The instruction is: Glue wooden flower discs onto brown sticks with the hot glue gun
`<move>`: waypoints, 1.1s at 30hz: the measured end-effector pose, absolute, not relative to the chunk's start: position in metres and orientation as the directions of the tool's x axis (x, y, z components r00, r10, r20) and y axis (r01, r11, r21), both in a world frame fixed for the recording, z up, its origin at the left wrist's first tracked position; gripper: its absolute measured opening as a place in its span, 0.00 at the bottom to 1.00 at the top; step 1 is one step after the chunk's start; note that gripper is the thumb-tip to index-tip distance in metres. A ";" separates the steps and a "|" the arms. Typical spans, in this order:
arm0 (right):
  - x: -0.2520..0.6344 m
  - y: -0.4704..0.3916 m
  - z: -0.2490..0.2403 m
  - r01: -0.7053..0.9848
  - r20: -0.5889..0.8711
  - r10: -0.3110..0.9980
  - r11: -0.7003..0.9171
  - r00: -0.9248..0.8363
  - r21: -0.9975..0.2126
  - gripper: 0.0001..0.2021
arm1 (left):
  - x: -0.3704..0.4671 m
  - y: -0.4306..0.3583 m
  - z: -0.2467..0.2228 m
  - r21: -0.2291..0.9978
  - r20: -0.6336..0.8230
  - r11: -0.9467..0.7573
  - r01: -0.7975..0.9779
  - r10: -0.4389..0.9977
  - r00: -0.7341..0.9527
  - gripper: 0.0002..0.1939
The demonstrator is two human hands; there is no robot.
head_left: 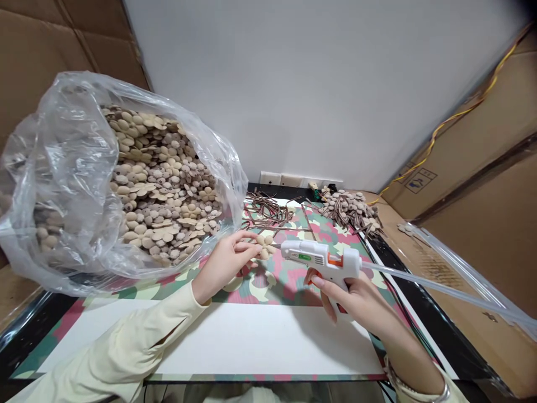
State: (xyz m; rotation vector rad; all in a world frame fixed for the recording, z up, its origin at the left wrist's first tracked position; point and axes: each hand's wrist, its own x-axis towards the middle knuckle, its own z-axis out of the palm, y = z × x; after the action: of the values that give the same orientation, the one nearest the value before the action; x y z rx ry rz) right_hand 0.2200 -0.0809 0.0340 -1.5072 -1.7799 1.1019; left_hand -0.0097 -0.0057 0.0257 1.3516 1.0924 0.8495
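Between the fingertips of my left hand (229,258) is a beige flower-shaped piece (265,247) with rounded petals. My right hand (350,294) wraps round the handle of a white hot glue gun (312,256), one finger at its orange trigger. The gun's nozzle points left and meets or nearly meets the flower; I cannot tell whether they touch. A long clear glue stick (423,282) runs out of the back of the gun to the right. Under both hands lies a camouflage-patterned mat (289,288), with a white sheet (251,341) nearer to me.
A big clear plastic bag (79,162) full of similar flowers (168,190) stands at left. Brown strips (268,211) lie behind my hands. A stemmed pile (348,210) sits back right. More glue sticks (461,263) rest on cardboard (440,280) at right, beneath a yellow cord (432,143).
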 end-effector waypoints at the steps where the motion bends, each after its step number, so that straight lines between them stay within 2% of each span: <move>1: 0.220 -0.081 0.034 0.519 -0.095 0.972 0.031 -0.214 -0.854 0.14 | -0.010 -0.006 0.026 0.989 -0.112 0.075 0.129 0.944 0.311 0.16; 13: 0.216 -0.080 0.031 0.498 -0.097 0.965 0.038 -0.242 -0.866 0.13 | -0.011 -0.005 0.024 0.988 -0.135 0.095 0.123 0.919 0.369 0.12; 33: 0.218 -0.080 0.030 0.552 -0.128 0.957 0.038 -0.260 -0.833 0.18 | -0.010 -0.005 0.024 0.987 -0.103 0.056 0.148 0.938 0.332 0.12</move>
State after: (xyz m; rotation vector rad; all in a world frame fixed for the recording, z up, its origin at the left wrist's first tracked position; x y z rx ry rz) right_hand 0.2178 -0.0796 0.0298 -1.5200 -1.8499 1.1280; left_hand -0.0095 -0.0047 0.0238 1.3907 1.0814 0.8259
